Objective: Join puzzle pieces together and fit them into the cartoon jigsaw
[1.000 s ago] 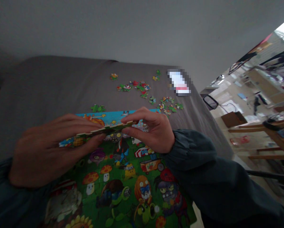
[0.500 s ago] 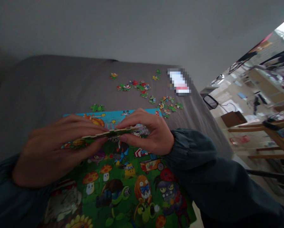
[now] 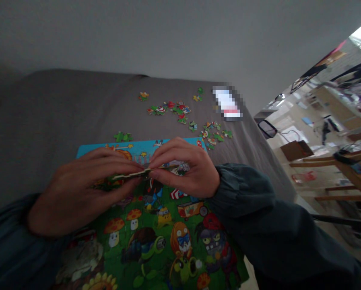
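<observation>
My left hand (image 3: 83,189) and my right hand (image 3: 186,171) pinch a strip of joined jigsaw pieces (image 3: 132,174) between fingers and thumbs. The strip is seen almost edge-on, and its picture side is hidden. Both hands hover just above a large assembled cartoon jigsaw puzzle (image 3: 168,245), showing mushrooms, plants and a zombie on green with a blue top band. My hands cover part of that band. Beyond the puzzle lie scattered loose jigsaw pieces (image 3: 174,110), and a single green piece (image 3: 122,137) sits close to its far edge.
The puzzle and pieces lie on a grey cloth-covered surface (image 3: 47,133) with a pale wall behind. A pixelated white object (image 3: 227,104) lies near its far right. Off the right edge are a wooden chair (image 3: 343,173) and a cardboard box (image 3: 296,150) on the floor.
My hands have drawn closer together, and the held strip now looks shorter and more edge-on. The view has shifted slightly, while the puzzle and loose pieces stay in place.
</observation>
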`<state>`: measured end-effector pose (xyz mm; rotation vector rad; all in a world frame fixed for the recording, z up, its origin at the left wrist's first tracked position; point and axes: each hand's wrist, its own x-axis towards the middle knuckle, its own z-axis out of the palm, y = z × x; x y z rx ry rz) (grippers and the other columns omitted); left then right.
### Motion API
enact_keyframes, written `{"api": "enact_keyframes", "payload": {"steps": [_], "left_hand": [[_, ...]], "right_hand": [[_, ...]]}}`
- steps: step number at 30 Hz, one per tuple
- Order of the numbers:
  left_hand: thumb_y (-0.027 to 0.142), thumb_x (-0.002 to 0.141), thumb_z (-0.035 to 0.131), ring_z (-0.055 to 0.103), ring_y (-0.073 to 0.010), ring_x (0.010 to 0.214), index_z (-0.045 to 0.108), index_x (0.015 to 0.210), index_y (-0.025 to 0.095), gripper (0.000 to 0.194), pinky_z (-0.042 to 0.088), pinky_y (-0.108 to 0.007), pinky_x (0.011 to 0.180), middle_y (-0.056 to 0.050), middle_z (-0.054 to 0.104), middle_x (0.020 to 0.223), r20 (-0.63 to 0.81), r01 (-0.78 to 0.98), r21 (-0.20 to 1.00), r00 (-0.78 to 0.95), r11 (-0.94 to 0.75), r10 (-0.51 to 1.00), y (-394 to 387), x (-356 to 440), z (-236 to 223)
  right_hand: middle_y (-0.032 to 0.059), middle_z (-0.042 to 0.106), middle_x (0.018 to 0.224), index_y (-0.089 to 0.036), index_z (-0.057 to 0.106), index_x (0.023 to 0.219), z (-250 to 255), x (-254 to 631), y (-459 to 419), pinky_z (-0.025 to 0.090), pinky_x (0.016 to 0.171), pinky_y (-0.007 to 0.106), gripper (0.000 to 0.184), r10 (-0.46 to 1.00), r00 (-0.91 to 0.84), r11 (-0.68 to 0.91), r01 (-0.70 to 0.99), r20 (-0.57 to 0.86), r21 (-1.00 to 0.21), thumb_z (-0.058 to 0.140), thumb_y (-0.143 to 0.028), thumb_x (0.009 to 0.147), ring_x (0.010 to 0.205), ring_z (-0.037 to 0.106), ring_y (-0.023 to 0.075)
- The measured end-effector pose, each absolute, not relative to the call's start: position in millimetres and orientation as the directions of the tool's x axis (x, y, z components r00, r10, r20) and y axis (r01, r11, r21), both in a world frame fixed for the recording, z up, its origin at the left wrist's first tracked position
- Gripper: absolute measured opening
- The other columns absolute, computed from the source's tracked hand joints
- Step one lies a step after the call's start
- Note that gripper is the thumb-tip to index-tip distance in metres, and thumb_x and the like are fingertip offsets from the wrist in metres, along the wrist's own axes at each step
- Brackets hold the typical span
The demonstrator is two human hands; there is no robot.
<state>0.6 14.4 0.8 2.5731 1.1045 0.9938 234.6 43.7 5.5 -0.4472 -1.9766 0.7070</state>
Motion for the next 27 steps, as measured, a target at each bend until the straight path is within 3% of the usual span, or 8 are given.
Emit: {"api": "enact_keyframes", "payload": {"steps": [15, 18, 21, 23, 24, 27], "left_hand": [[0.040, 0.092, 0.062, 0.070, -0.0202, 0.096, 0.065, 0.112, 0.046, 0.021, 0.058, -0.037, 0.088, 0.009, 0.077, 0.102, 0.449, 0.586, 0.448, 0.505, -0.675, 0.737, 13.8, -0.2, 0.2], [0.046, 0.089, 0.065, 0.069, -0.0218, 0.100, 0.061, 0.124, 0.050, 0.035, 0.055, -0.038, 0.092, 0.009, 0.077, 0.108, 0.429, 0.573, 0.459, 0.526, -0.679, 0.735, 14.4, -2.3, 1.1], [0.072, 0.076, 0.068, 0.066, -0.0266, 0.108, 0.054, 0.137, 0.050, 0.066, 0.051, -0.041, 0.096, 0.007, 0.075, 0.118, 0.429, 0.548, 0.459, 0.553, -0.700, 0.714, 18.2, -15.2, 0.1], [0.086, 0.074, 0.055, 0.064, -0.0287, 0.112, 0.054, 0.139, 0.048, 0.076, 0.048, -0.042, 0.099, 0.005, 0.073, 0.124, 0.444, 0.519, 0.476, 0.555, -0.710, 0.704, 23.1, -26.6, -1.9], [0.085, 0.079, 0.045, 0.063, -0.0288, 0.113, 0.056, 0.139, 0.046, 0.072, 0.046, -0.042, 0.101, 0.005, 0.072, 0.127, 0.448, 0.501, 0.496, 0.552, -0.709, 0.703, 25.9, -31.4, -2.9], [0.063, 0.100, 0.024, 0.062, -0.0257, 0.115, 0.063, 0.132, 0.040, 0.056, 0.041, -0.041, 0.106, 0.004, 0.072, 0.128, 0.456, 0.502, 0.533, 0.508, -0.681, 0.731, 32.1, -37.0, -4.8]], "right_hand": [[0.0032, 0.075, 0.091, -0.020, 0.071, 0.090, 7.2, 235.5, 42.6, 0.057, 0.088, 0.031, 0.004, 0.615, -0.472, 0.726, 0.027, 0.631, -0.687, 0.071, -0.016, 0.088, 0.090, 0.070, 0.0138], [0.0039, 0.075, 0.092, -0.019, 0.071, 0.090, 7.8, 236.9, 42.5, 0.057, 0.087, 0.031, 0.004, 0.629, -0.464, 0.711, 0.019, 0.624, -0.703, 0.072, -0.016, 0.088, 0.090, 0.070, 0.0138], [0.0036, 0.074, 0.093, -0.020, 0.072, 0.090, 11.3, 239.6, 43.0, 0.056, 0.085, 0.031, 0.005, 0.650, -0.450, 0.690, 0.012, 0.612, -0.724, 0.073, -0.016, 0.087, 0.090, 0.070, 0.0141], [0.0034, 0.074, 0.093, -0.020, 0.072, 0.090, 14.7, 241.6, 43.8, 0.056, 0.084, 0.031, 0.005, 0.668, -0.442, 0.670, 0.009, 0.599, -0.742, 0.073, -0.016, 0.087, 0.090, 0.069, 0.0143], [0.0034, 0.074, 0.094, -0.020, 0.072, 0.090, 16.5, 242.6, 44.2, 0.056, 0.085, 0.032, 0.005, 0.676, -0.442, 0.661, 0.011, 0.589, -0.750, 0.072, -0.016, 0.087, 0.091, 0.069, 0.0144], [0.0025, 0.074, 0.094, -0.021, 0.073, 0.087, 20.8, 245.5, 44.2, 0.056, 0.087, 0.032, 0.003, 0.693, -0.444, 0.643, 0.024, 0.568, -0.766, 0.073, -0.018, 0.086, 0.092, 0.070, 0.0147]]}}
